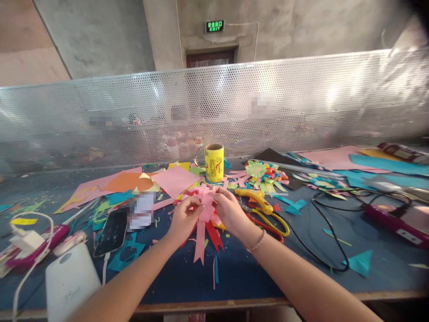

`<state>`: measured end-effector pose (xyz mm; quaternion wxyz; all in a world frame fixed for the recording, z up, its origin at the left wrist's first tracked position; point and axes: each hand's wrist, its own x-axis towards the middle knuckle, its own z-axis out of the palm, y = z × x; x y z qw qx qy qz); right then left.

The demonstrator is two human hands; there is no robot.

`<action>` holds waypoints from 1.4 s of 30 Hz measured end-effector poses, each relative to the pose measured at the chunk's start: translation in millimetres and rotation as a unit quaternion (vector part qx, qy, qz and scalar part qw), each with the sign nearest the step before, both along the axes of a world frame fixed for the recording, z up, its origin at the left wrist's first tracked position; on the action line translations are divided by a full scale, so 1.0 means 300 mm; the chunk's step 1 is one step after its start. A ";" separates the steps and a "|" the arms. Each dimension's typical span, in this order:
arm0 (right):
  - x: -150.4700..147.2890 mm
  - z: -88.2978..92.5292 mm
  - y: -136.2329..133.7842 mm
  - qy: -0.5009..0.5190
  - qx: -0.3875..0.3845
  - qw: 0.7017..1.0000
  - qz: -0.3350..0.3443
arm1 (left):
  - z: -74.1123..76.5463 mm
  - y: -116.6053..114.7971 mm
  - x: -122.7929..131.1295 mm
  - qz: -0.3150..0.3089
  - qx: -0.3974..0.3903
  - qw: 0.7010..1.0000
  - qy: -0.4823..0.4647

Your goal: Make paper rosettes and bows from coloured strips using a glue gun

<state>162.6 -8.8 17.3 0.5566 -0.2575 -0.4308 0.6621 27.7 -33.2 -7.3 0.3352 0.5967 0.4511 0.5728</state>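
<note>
Between my two hands is a pink paper flower [205, 206], with pink and red paper strips hanging down toward the table's front. My left hand [185, 218] pinches its left side, thumb and fingers closed on the paper. On the other side my right hand [228, 209] is closed on the flower's right edge; part of its fingertips is hidden. Just beyond stands a yellow cardboard tube [214, 164], upright. Beside my right hand lie yellow-handled scissors [281, 223] and a yellow hot glue gun [256, 199]. Pink paper [175, 180] lies behind my left hand.
A phone [112, 232] and a white power bank [72, 281] lie at left, with a white cable. At right, a black cord [330, 235] loops across the table near a purple power strip [397, 223]. A multicoloured paper flower [263, 174] and a perforated metal screen [214, 107] are behind.
</note>
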 end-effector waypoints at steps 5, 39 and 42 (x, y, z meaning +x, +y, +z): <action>0.002 0.001 0.007 0.008 0.006 1.000 -0.008 | -0.003 0.003 -0.004 0.008 0.004 1.000 0.002; 0.563 -0.103 0.214 -0.785 0.161 0.553 -0.228 | -0.049 0.080 -0.062 0.084 -0.014 0.996 -0.031; 0.510 -0.141 0.219 -0.791 0.167 0.555 -0.194 | -0.047 0.076 -0.060 0.079 -0.017 0.997 -0.016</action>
